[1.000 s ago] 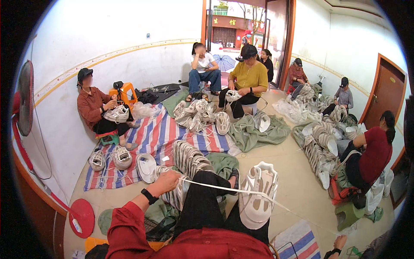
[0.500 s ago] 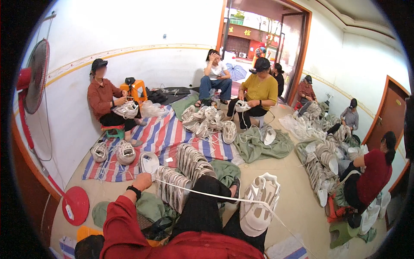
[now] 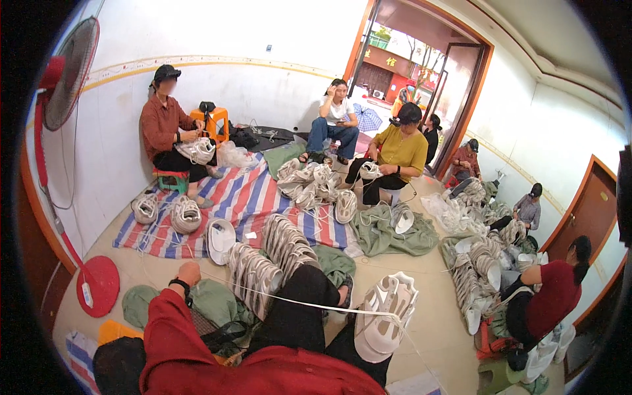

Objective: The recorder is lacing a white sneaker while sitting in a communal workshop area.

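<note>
My left hand [image 3: 189,273], with a dark band at the wrist, is stretched out to the left. Its fingers are closed on a long white shoelace [image 3: 296,301]. The lace runs across my legs to a beige and white shoe upper [image 3: 387,319] with cut-out openings, which rests at my right knee. From the upper, a thin stretch of lace slants toward the lower right edge. My right hand is out of view. Just beyond my left leg stand two rows of nested shoe uppers [image 3: 253,280], with a single upper [image 3: 219,241] lying beside them.
Green cloth sacks [image 3: 220,303] lie beside my left arm. Ahead is a striped sheet [image 3: 247,191] bearing a pile of uppers [image 3: 309,183]. Several people sit around the room handling uppers. A red-based fan [image 3: 100,286] stands at left. More uppers [image 3: 484,263] are heaped at right.
The view has shifted and tilted somewhat. My left hand still holds the lace, now sitting lower and further left in the picture. The shoe upper stays at my knee.
</note>
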`<state>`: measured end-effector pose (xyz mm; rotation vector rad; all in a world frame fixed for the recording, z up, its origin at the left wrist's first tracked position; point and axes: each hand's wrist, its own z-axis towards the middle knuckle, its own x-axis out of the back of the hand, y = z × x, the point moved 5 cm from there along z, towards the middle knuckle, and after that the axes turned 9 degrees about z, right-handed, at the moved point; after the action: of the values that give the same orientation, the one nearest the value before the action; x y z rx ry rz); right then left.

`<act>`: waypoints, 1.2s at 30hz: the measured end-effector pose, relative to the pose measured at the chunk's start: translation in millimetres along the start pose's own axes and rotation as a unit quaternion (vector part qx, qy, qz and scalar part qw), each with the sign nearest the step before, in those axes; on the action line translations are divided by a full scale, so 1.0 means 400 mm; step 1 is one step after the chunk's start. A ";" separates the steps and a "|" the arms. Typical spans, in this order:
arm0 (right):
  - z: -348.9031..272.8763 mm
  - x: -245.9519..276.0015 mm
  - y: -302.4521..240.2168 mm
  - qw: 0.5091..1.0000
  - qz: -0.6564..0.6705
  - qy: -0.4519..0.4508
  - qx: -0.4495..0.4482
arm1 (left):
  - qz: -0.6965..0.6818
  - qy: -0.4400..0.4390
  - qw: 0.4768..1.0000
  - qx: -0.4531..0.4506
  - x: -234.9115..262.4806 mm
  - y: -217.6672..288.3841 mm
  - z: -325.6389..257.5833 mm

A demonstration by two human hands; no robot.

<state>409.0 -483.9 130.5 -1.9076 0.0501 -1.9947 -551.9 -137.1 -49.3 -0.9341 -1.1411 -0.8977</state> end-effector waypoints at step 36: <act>-0.008 -0.358 -0.604 0.716 0.545 -0.310 0.306 | 0.011 -0.061 0.994 0.090 -0.207 -0.179 -0.167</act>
<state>347.7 -218.4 61.4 -1.4027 0.2343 -0.4393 -611.5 -216.2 -130.7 -0.8609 -1.2901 -0.7147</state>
